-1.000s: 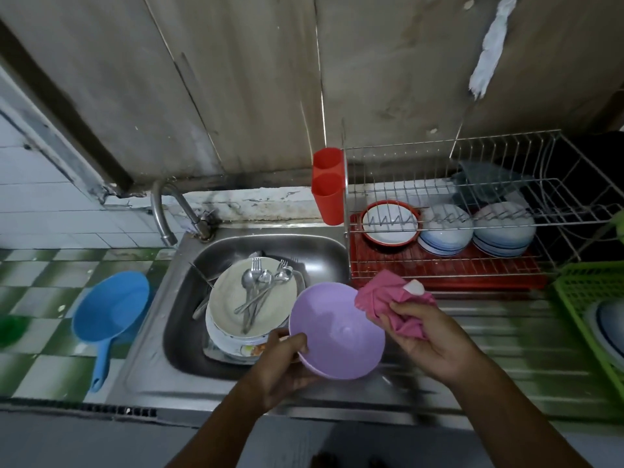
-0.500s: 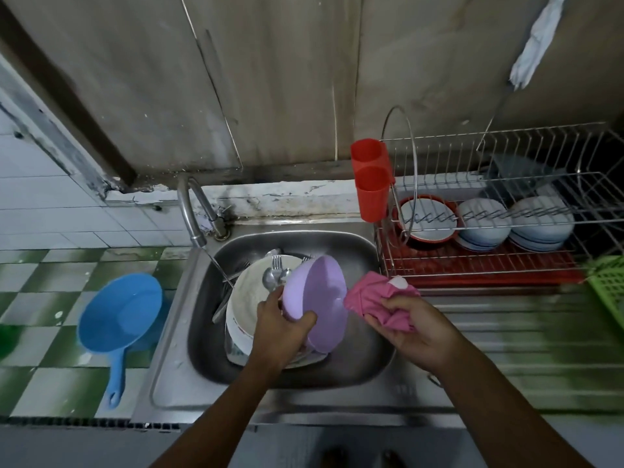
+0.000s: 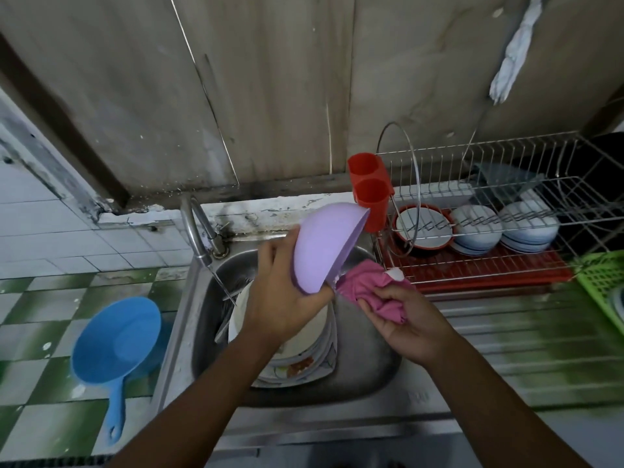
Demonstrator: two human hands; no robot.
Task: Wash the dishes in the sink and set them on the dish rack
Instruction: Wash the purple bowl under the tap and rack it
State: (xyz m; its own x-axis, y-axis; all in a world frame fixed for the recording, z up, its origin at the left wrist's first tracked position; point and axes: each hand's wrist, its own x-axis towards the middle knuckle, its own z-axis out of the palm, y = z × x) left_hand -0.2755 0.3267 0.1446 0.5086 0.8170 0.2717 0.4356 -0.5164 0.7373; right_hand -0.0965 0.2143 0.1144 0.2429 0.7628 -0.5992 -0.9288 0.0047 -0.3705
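Left hand (image 3: 287, 298): fingers curled round tilted purple bowl (image 3: 326, 244).
Right hand (image 3: 410, 320): fingers bunching pink cloth (image 3: 366, 287).
Risk: wet bowl may slip onto plates (image 3: 304, 359).

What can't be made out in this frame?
All head view.
- Inside of the purple bowl: turned away from the camera.
- Top of the plate stack: covered by the left hand.
- Most of the green basket: cut off by the right edge.
- Where the pink cloth meets the bowl: behind the bowl's rim.
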